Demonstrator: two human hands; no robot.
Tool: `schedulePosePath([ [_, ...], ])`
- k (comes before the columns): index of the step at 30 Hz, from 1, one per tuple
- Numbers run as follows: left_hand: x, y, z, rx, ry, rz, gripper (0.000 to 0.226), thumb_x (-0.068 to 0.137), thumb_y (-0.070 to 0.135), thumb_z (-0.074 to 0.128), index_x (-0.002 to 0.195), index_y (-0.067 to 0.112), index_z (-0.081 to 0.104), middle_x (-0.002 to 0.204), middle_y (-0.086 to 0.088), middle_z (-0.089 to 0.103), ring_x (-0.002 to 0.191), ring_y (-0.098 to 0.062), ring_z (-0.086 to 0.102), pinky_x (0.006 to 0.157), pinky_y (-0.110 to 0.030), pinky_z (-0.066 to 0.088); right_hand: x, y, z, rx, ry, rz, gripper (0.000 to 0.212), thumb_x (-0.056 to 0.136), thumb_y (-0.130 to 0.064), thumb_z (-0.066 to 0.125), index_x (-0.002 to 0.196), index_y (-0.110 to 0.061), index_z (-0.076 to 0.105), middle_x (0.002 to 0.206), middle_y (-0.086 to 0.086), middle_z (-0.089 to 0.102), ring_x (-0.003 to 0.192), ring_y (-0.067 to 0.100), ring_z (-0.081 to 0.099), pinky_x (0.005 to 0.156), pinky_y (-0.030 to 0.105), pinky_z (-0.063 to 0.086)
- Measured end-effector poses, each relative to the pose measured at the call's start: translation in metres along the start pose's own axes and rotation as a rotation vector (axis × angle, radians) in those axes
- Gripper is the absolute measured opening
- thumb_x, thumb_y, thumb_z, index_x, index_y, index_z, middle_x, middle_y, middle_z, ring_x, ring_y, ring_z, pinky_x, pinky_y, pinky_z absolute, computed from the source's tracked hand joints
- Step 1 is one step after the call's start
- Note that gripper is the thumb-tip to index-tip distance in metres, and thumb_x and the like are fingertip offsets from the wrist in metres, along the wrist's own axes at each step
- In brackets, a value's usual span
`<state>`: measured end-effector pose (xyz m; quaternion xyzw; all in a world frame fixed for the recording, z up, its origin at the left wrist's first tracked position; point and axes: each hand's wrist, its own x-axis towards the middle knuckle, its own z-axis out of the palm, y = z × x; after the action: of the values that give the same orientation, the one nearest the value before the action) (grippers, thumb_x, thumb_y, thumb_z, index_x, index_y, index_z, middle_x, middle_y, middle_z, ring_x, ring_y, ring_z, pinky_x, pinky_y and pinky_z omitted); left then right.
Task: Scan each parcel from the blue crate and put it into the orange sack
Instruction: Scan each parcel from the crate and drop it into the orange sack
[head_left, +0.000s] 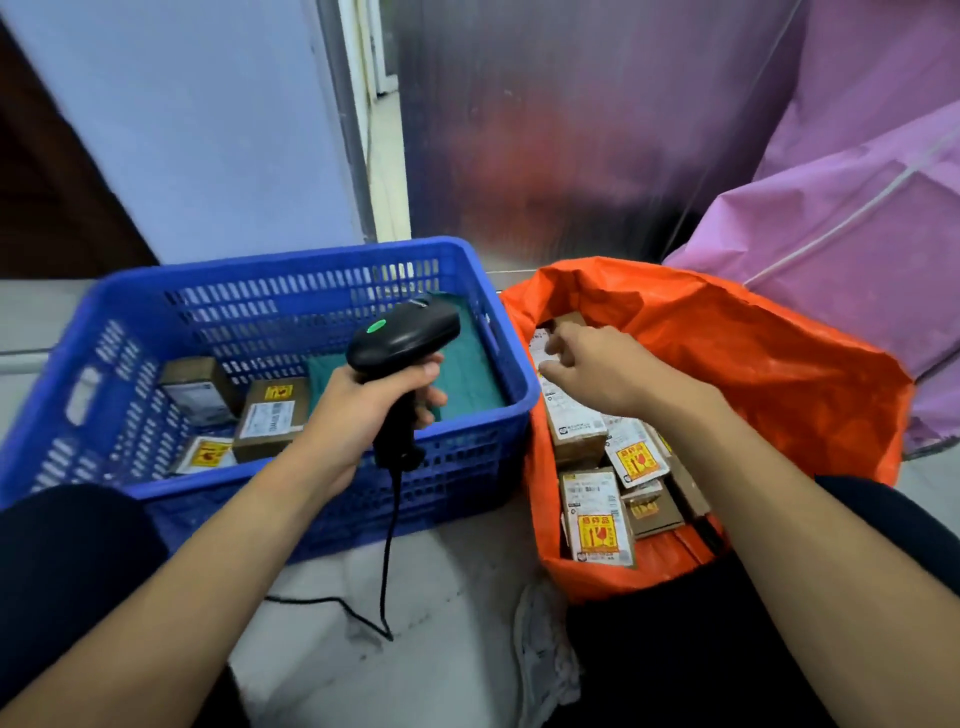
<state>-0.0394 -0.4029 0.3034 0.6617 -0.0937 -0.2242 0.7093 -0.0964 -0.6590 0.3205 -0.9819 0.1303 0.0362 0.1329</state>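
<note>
1. Dropping the white-labelled parcel (540, 345) outside the orange sack (779, 374) is the first risk. It sits at the sack edge nearest the blue crate (291, 260), so a careless release can tip it over the rim.
2. Parcels with yellow-and-red stickers (636, 460) lie stacked in the sack. A parcel let fall from height can land hard on them.
3. The scanner cable (387, 571) hangs from the handle and trails below. A wide swing of the arm can snag it on the crate wall.
4. Boxed parcels (270, 415) lie in the crate's left part, beside a green cloth (467, 364). Moving one across unscanned would break the sequence.
5. The left hand (363, 400) is clenched round the handle of the barcode scanner (402, 338) and holds it above the crate interior.
6. The right hand (587, 369) hovers over the sack mouth, fingers loosely curled, fingertips at the white-labelled parcel. Blur prevents telling whether it pinches the parcel or not.
</note>
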Motion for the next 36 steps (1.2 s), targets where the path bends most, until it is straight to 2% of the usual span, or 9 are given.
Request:
schedulePosePath([
  [3, -0.008, 0.016, -0.034, -0.017, 0.089, 0.041, 0.011, 0.098, 0.01, 0.066, 0.104, 0.01, 0.075, 0.077, -0.009, 0.073, 0.056, -0.015, 0.064, 0.055, -0.022, 0.053, -0.003, -0.041, -0.009, -0.075, 0.008, -0.093, 0.031, 0.099, -0.047, 0.052, 0.119, -0.024, 0.06, 0.114, 0.007, 0.073, 0.111, 0.034, 0.064, 0.095, 0.041, 0.048],
  [7, -0.027, 0.03, -0.083, -0.055, 0.201, 0.077, 0.011, 0.099, 0.014, 0.067, 0.105, 0.013, 0.075, 0.078, -0.01, 0.073, 0.058, -0.019, 0.063, 0.06, -0.026, 0.054, -0.008, -0.088, -0.018, -0.009, -0.016, -0.194, 0.028, 0.102, -0.042, 0.055, 0.118, -0.02, 0.062, 0.099, -0.001, 0.07, 0.1, 0.028, 0.065, 0.079, 0.033, 0.044],
  [11, -0.05, 0.035, -0.115, -0.108, 0.365, 0.094, 0.01, 0.1, 0.01, 0.064, 0.106, 0.009, 0.072, 0.073, -0.008, 0.068, 0.055, -0.015, 0.06, 0.058, -0.024, 0.052, 0.01, -0.121, -0.014, -0.028, -0.03, -0.253, 0.025, 0.102, -0.042, 0.054, 0.113, -0.021, 0.062, 0.107, 0.004, 0.072, 0.104, 0.028, 0.063, 0.086, 0.037, 0.049],
  [13, -0.056, 0.034, -0.126, -0.141, 0.433, 0.069, 0.011, 0.099, 0.011, 0.065, 0.107, 0.008, 0.073, 0.071, -0.008, 0.068, 0.056, -0.017, 0.058, 0.064, -0.029, 0.051, 0.023, -0.135, -0.009, -0.017, -0.034, -0.265, 0.023, 0.101, -0.043, 0.054, 0.11, -0.022, 0.061, 0.108, 0.005, 0.072, 0.106, 0.029, 0.062, 0.092, 0.041, 0.05],
  [16, -0.065, 0.039, -0.152, -0.144, 0.485, 0.037, 0.01, 0.099, 0.014, 0.066, 0.104, 0.011, 0.074, 0.073, -0.008, 0.069, 0.059, -0.018, 0.059, 0.068, -0.032, 0.052, 0.042, -0.164, 0.004, 0.008, -0.053, -0.314, 0.019, 0.101, -0.041, 0.056, 0.105, -0.023, 0.062, 0.107, 0.003, 0.072, 0.104, 0.029, 0.063, 0.092, 0.04, 0.05],
  [25, -0.052, 0.052, -0.223, 0.125, 0.477, -0.075, 0.007, 0.096, 0.015, 0.07, 0.099, 0.01, 0.074, 0.068, -0.006, 0.071, 0.052, -0.015, 0.059, 0.052, -0.024, 0.052, 0.094, -0.229, 0.043, -0.021, -0.132, -0.427, 0.028, 0.102, -0.04, 0.055, 0.117, -0.019, 0.064, 0.116, 0.006, 0.071, 0.11, 0.031, 0.064, 0.093, 0.038, 0.05],
  [29, -0.032, 0.059, -0.239, 0.224, 0.409, -0.099, 0.004, 0.095, 0.013, 0.071, 0.096, 0.01, 0.073, 0.072, -0.007, 0.071, 0.054, -0.015, 0.059, 0.053, -0.023, 0.053, 0.119, -0.246, 0.078, -0.035, -0.098, -0.453, 0.049, 0.101, -0.043, 0.055, 0.14, -0.014, 0.047, 0.124, 0.007, 0.066, 0.112, 0.033, 0.064, 0.092, 0.041, 0.05],
  [32, -0.02, 0.063, -0.25, 0.273, 0.356, -0.106, 0.007, 0.094, 0.016, 0.073, 0.098, 0.009, 0.074, 0.075, -0.008, 0.073, 0.057, -0.016, 0.062, 0.056, -0.025, 0.055, 0.137, -0.249, 0.11, -0.204, -0.09, -0.526, 0.059, 0.102, -0.045, 0.051, 0.148, -0.012, 0.035, 0.139, 0.011, 0.054, 0.11, 0.039, 0.064, 0.084, 0.044, 0.05],
  [36, -0.01, 0.064, -0.27, 0.245, 0.348, -0.162, 0.01, 0.095, 0.019, 0.074, 0.095, 0.009, 0.074, 0.078, -0.01, 0.074, 0.055, -0.018, 0.063, 0.055, -0.032, 0.058, 0.164, -0.249, 0.147, -0.392, -0.162, -0.621, 0.056, 0.102, -0.045, 0.051, 0.144, -0.011, 0.036, 0.137, 0.011, 0.052, 0.117, 0.035, 0.06, 0.086, 0.043, 0.049],
])
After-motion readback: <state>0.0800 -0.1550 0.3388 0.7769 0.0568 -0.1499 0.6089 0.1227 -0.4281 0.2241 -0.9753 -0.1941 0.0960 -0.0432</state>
